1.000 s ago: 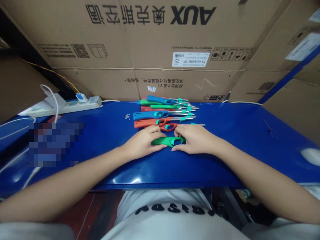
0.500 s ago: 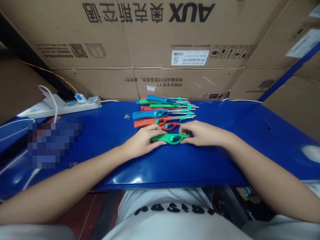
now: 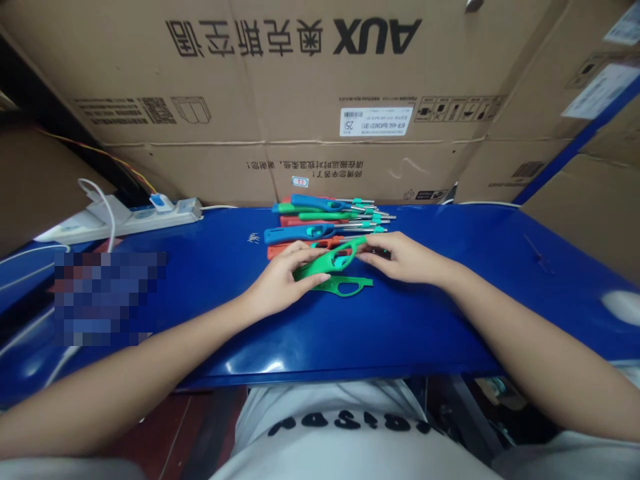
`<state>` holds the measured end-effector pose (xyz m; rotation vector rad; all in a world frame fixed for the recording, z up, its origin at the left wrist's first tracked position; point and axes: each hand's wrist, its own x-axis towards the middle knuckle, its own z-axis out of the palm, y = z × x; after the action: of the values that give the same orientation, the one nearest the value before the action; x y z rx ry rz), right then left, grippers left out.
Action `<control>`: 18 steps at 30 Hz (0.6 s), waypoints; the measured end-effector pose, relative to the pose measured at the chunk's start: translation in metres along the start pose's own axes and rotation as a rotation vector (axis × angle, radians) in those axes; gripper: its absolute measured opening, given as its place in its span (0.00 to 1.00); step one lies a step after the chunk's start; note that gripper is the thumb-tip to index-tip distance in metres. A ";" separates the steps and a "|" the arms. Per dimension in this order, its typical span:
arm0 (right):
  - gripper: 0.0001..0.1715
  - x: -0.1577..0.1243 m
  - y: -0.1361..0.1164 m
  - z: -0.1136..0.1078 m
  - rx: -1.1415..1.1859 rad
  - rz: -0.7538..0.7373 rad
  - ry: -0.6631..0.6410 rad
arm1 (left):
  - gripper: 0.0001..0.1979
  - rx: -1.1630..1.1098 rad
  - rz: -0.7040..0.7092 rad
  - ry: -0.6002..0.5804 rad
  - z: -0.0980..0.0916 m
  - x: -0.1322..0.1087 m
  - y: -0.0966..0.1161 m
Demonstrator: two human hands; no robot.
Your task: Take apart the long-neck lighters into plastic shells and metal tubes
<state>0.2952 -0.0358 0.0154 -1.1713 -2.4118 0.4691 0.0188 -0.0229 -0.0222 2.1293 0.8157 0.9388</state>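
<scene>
Left hand: the left hand (image 3: pixel 283 277) grasps a long green plastic handle piece (image 3: pixel 317 267) between thumb and fingers.
Right hand: the right hand (image 3: pixel 403 257) has its fingers curled at the raised front end of that piece; whether they pinch it or something else, I cannot tell.
Lifted green piece: it is tilted, its looped front end up and toward the right hand.
Lower green piece: a flat green plastic piece with a looped end (image 3: pixel 331 287) lies on the glossy blue tabletop (image 3: pixel 320 340), partly under the left hand.
Change: half a second ago a single green body showed between the hands; now two pieces show apart, so the handle appears to be open.
Lighter-shaped pile: just beyond the hands lie blue, green, red and orange plastic handles with metal tubes (image 3: pixel 300 233), tubes pointing right.
Pins: a small cluster of thin pale slivers (image 3: pixel 253 237) lies left of the pile.
Backdrop: a brown printed cardboard panel (image 3: pixel 300 100) stands behind; a white power strip (image 3: pixel 175 215) sits at left.
</scene>
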 end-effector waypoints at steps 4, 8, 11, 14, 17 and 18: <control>0.17 -0.001 -0.007 0.005 -0.181 -0.016 -0.025 | 0.19 -0.091 -0.024 0.048 0.000 0.002 0.003; 0.18 -0.001 -0.018 0.007 -0.249 -0.040 -0.069 | 0.20 -0.249 -0.102 0.075 0.000 0.003 0.006; 0.18 -0.001 -0.022 0.006 -0.279 -0.071 -0.089 | 0.18 -0.304 -0.095 0.085 0.000 0.002 0.009; 0.17 -0.002 -0.021 0.005 -0.330 -0.096 -0.115 | 0.15 -0.302 -0.064 0.127 -0.003 0.001 0.012; 0.18 -0.003 -0.018 0.005 -0.362 -0.100 -0.118 | 0.11 -0.235 -0.040 0.199 -0.009 0.000 0.012; 0.18 -0.003 -0.018 0.005 -0.362 -0.094 -0.109 | 0.11 -0.196 -0.041 0.197 -0.011 0.000 0.012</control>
<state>0.2826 -0.0487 0.0190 -1.1915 -2.7111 0.0668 0.0135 -0.0268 -0.0074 1.8669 0.8231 1.1709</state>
